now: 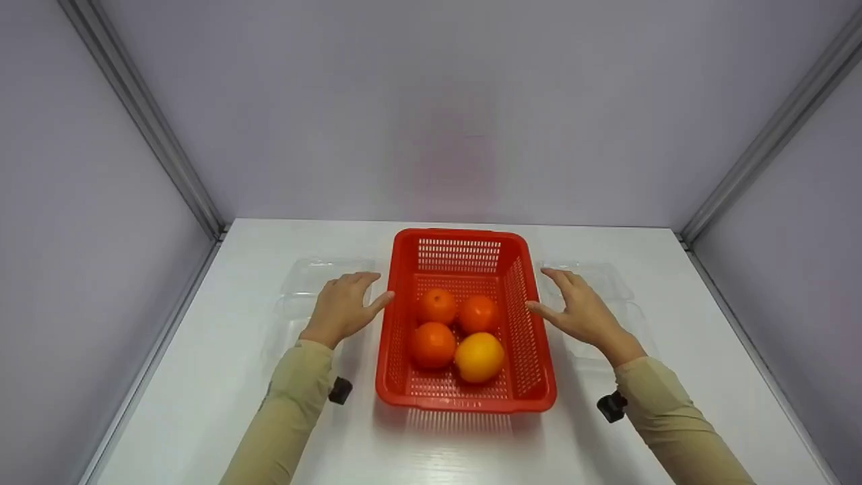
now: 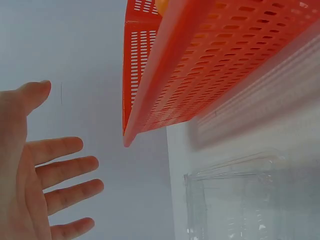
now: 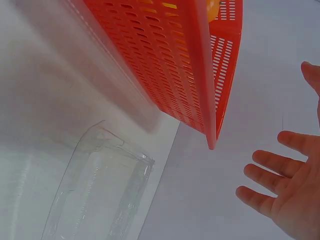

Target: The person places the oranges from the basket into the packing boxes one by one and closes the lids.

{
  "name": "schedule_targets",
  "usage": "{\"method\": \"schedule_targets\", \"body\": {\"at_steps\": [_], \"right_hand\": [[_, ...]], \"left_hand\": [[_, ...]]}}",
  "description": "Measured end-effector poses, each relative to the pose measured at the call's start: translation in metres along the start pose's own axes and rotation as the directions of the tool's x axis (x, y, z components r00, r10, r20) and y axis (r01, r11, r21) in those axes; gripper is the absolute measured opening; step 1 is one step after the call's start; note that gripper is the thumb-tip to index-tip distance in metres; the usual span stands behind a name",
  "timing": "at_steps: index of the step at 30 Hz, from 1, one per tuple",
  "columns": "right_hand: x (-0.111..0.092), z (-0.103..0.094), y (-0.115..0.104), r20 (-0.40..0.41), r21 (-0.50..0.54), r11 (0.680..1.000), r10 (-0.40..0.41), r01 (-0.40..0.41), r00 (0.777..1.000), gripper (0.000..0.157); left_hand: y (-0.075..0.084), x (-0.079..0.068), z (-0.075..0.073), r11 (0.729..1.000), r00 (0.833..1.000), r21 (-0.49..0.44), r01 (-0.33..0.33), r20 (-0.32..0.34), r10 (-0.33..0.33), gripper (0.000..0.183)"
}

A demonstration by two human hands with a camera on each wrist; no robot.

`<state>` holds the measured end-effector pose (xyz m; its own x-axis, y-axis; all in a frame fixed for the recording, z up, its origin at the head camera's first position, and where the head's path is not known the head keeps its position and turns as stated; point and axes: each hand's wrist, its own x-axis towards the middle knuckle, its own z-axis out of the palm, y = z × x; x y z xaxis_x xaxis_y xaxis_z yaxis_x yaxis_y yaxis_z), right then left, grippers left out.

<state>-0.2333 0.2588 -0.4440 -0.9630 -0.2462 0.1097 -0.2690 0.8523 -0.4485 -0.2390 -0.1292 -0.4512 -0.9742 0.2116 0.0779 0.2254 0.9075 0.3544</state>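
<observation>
A red plastic basket (image 1: pixel 465 404) with slotted walls stands on the white table. Inside lie three deep-orange fruits (image 1: pixel 433 345) that look like oranges, plus one yellower round fruit (image 1: pixel 479 358) at the near right. My left hand (image 1: pixel 345 306) hovers by the basket's left rim, fingers spread and holding nothing; the left wrist view shows a gap between it and the red wall (image 2: pixel 215 60). On the opposite side my right hand (image 1: pixel 584 310) is likewise spread and empty, apart from the wall (image 3: pixel 155 55) in the right wrist view.
Clear plastic containers with lids open stand on both sides: one (image 1: pixel 296 304) under the left hand, another (image 1: pixel 609 279) beyond the right hand. Pale panels (image 1: pixel 444 121) with grey metal corner posts (image 1: pixel 151 121) enclose the table at the back and sides.
</observation>
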Motion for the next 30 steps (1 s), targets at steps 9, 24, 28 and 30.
{"method": "schedule_targets", "body": {"at_steps": [9,24,28,30], "right_hand": [[-0.004,0.005,-0.007,0.001,0.029,0.999,-0.030,0.030,1.000,0.063],[-0.010,0.017,-0.014,0.012,0.056,0.994,-0.092,0.091,0.996,0.055],[-0.011,0.020,-0.015,0.005,0.049,0.990,-0.132,0.131,0.991,0.050],[-0.011,0.022,-0.015,0.007,0.050,0.988,-0.146,0.145,0.989,0.049]], "left_hand": [[-0.003,-0.007,0.007,0.982,0.995,-0.181,0.053,0.098,-0.036,0.054],[-0.011,-0.015,0.027,0.928,0.996,-0.368,0.056,0.083,-0.028,0.043],[-0.012,-0.017,0.032,0.916,0.995,-0.397,0.063,0.100,-0.025,0.042],[-0.012,-0.018,0.035,0.909,0.994,-0.413,0.063,0.108,-0.019,0.042]]}}
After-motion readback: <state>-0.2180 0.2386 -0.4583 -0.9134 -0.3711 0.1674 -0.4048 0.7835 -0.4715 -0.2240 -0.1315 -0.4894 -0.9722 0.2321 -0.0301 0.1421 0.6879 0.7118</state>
